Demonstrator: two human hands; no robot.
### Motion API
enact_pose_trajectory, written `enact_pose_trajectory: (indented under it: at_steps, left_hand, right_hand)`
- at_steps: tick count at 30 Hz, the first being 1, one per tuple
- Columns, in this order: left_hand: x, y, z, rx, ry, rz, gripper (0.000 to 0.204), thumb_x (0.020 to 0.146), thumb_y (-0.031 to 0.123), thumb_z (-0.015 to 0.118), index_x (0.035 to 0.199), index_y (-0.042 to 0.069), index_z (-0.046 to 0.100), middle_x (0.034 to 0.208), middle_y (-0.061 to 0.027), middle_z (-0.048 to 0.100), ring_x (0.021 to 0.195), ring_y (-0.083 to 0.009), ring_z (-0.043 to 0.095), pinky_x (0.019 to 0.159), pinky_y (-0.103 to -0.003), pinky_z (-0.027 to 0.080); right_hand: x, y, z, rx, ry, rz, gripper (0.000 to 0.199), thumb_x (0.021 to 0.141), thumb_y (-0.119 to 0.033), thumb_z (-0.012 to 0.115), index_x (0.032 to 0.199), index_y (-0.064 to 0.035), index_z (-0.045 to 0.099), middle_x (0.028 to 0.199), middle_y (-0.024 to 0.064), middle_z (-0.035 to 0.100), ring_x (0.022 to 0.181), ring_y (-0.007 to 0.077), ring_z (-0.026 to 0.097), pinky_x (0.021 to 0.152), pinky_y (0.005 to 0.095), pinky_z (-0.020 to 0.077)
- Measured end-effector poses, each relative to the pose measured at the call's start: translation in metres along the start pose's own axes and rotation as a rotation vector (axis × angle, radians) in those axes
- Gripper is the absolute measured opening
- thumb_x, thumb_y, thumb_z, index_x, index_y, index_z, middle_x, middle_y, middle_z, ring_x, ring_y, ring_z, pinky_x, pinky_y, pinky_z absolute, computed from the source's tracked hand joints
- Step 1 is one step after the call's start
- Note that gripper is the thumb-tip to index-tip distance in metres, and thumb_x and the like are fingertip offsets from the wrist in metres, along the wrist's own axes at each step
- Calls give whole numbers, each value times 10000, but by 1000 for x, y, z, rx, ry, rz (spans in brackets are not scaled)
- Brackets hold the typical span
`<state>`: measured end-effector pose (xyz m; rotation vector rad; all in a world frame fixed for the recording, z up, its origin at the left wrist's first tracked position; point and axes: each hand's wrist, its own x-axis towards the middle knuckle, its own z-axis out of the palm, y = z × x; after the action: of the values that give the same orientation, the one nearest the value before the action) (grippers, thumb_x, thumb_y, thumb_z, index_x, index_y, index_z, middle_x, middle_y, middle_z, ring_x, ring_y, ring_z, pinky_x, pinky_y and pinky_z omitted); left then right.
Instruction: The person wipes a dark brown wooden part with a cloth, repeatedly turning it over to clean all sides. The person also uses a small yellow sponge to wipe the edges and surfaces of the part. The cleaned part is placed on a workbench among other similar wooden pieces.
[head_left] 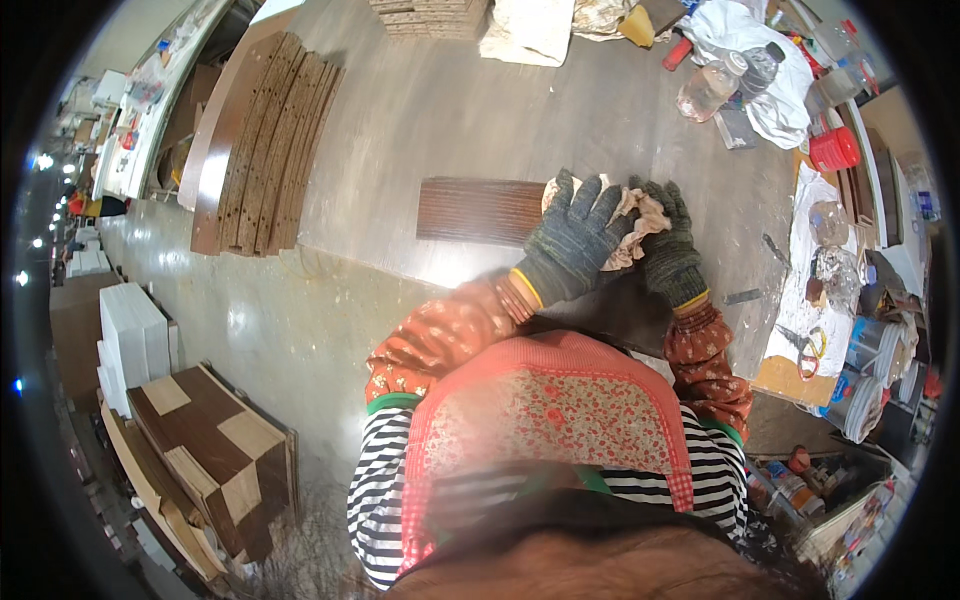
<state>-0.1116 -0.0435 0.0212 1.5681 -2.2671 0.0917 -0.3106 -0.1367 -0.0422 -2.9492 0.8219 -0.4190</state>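
- Grey-brown worktop (pixel 380 130) spreads in front of the person, with a glossy floor (pixel 230 270) beyond its near-left edge.
- On that surface, ahead of the person, lies a dark brown wood-grain panel (pixel 475 210); its left part is bare, and its right end runs under the left hand and the crumpled cloth.
- Beige crumpled cloth (pixel 645 228) bunches between the hands; this looks like wiping, and folding the cloth into a flat pad would likely spread pressure more evenly than loose creases.
- Gloved left hand (pixel 565 240) rests palm down over the cloth and the panel's end, its fingers stretched and slightly spread; long, level strokes along the grain would seem to suit that pose.
- Gloved right hand (pixel 670 250) touches the cloth's right side, fingers extended and fairly close together; whether the thumb pinches the fabric, one cannot tell. One hand could steady the panel, since a light piece may slide.
- Just right of the right hand lie a small dark tool (pixel 775 251) and a short grey strip (pixel 743 297); strokes are best kept short of them.
- Farther out, clear plastic bottle (pixel 712 88) and scissors (pixel 803 345) sit right; stacked chipboard-edged panels (pixel 265 150) stand left.
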Motion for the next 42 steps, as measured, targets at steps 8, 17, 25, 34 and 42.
enact_pose_trajectory:
  at_steps: [8, 17, 25, 34, 42]
  left_hand:
    - [-99, -109, -12, 112, 99, -501, 704, 951, 490, 629, 1470, 62, 420, 1447, -162, 487, 1342, -349, 443, 1096, -479, 355]
    - [-138, -198, -52, -662, 468, -1170, 329, 1013, 214, 628, 1256, -5, 653, 1048, -109, 700, 803, -198, 707, 652, -285, 575]
    - [-123, -176, -8, -690, 97, -869, 581, 959, 291, 699, 1448, 32, 524, 1362, -174, 576, 1178, -258, 606, 972, -345, 507]
    - [-127, -199, -38, -982, 602, -1056, 260, 989, 233, 670, 1171, 50, 644, 985, -87, 715, 737, -156, 693, 595, -267, 562]
    - [-116, -152, -14, -450, 204, -928, 494, 1005, 296, 639, 1440, 93, 523, 1232, -137, 649, 1194, -258, 628, 974, -379, 553]
  right_hand:
    - [-2, -29, -38, 53, -169, 328, 1288, 590, -646, 878, 1555, -14, 305, 1461, 196, 480, 1385, 379, 432, 1249, 555, 201]
    - [7, -31, -48, 119, -68, 276, 1205, 580, -625, 865, 1532, -69, 379, 1423, 162, 525, 1334, 333, 472, 1229, 564, 223]
    - [3, -29, -44, 141, 8, 269, 1156, 578, -630, 851, 1504, -78, 433, 1379, 136, 561, 1295, 326, 500, 1219, 554, 246]
    - [7, -33, -55, 131, -6, 283, 1120, 585, -593, 864, 1499, -97, 448, 1343, 120, 579, 1285, 304, 511, 1215, 530, 257]
    - [8, -33, -51, 164, -89, 300, 1178, 571, -552, 913, 1528, -94, 401, 1411, 124, 535, 1347, 312, 473, 1251, 549, 200]
